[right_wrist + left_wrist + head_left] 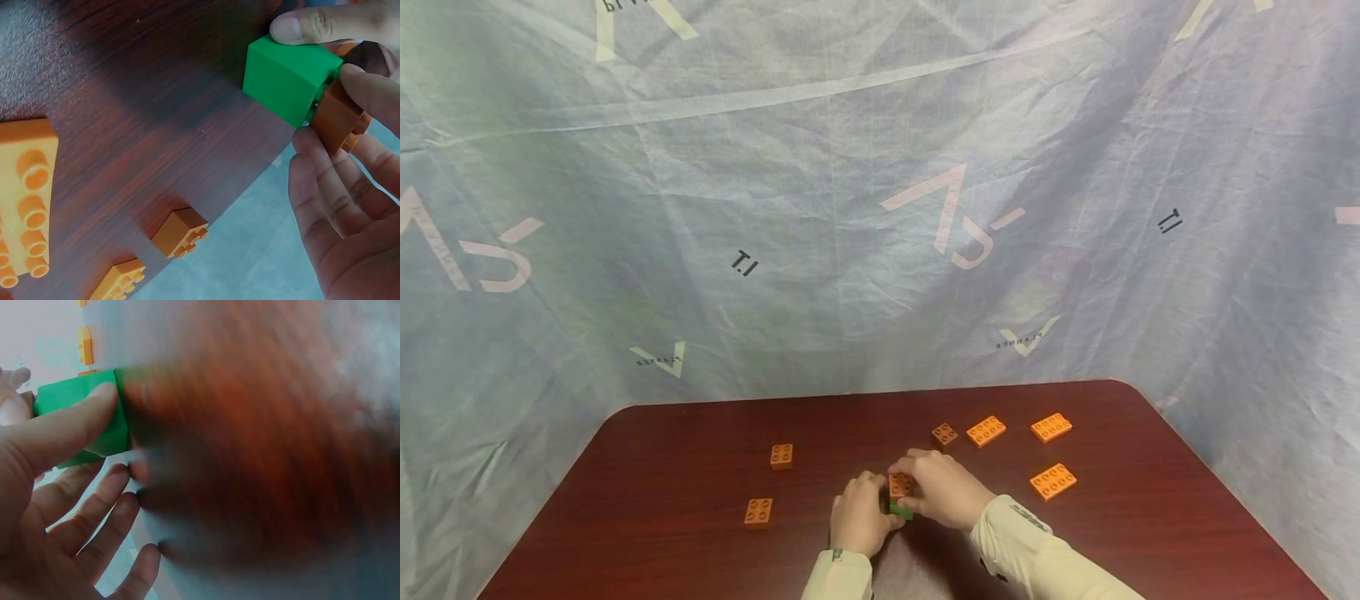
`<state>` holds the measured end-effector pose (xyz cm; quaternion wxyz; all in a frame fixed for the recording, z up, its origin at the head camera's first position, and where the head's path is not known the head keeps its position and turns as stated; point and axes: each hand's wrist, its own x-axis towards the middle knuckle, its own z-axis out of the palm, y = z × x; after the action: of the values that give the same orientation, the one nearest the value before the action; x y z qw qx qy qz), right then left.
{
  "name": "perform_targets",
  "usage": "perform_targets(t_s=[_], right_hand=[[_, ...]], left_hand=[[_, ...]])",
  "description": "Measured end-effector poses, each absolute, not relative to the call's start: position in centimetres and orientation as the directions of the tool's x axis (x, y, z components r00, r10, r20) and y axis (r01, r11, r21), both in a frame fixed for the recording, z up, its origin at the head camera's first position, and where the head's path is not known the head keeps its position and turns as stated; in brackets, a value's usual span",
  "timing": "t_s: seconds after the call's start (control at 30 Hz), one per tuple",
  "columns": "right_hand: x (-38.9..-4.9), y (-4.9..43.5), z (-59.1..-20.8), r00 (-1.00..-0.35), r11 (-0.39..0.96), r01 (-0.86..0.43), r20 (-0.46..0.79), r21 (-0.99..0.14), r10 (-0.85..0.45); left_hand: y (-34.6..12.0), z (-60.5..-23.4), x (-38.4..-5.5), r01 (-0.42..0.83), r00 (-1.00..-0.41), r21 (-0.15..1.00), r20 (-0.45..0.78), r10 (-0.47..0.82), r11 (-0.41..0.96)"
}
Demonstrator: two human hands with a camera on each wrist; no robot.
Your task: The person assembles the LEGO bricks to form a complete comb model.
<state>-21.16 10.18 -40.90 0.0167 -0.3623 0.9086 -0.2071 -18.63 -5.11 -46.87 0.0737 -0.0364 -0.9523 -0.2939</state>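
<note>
Near the front middle of the table, my left hand [859, 518] holds a plain green toy building block [281, 75] standing on the wood. Its thumb presses one side while fingers reach round the other, as the left wrist view shows. My right hand [946, 490] pinches a small brown studded brick [337, 115] between thumb and fingers. This brick sits right at the studs on top of the green block, with some studs showing between the two in the right wrist view. The right hand's outer fingers are spread beside the block.
Two orange-brown bricks, one farther back [782, 456] and one nearer [758, 512], lie on the left. Toward the back right are a brown brick [943, 435] and three flat orange bricks [1053, 482]. A printed grey cloth [835, 208] hangs behind the dark red table [647, 492].
</note>
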Motion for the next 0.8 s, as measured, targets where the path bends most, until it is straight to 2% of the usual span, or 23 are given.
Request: perform_targets(t_s=[0.5, 0.8], right_hand=[[-21.22, 9.95, -40.65, -0.746, 0.664, -0.647, 0.132, -0.374, -0.653], [-21.07, 9.29, -40.08, -0.784, 0.726, -0.608, 0.102, -0.322, -0.612]], left_hand=[[-4.97, -46.86, -18.45, 0.114, -0.986, 0.565, 0.167, 0.021, 0.817], [-5.06, -46.8, -18.5, 0.113, -0.984, 0.564, 0.177, 0.013, 0.818]])
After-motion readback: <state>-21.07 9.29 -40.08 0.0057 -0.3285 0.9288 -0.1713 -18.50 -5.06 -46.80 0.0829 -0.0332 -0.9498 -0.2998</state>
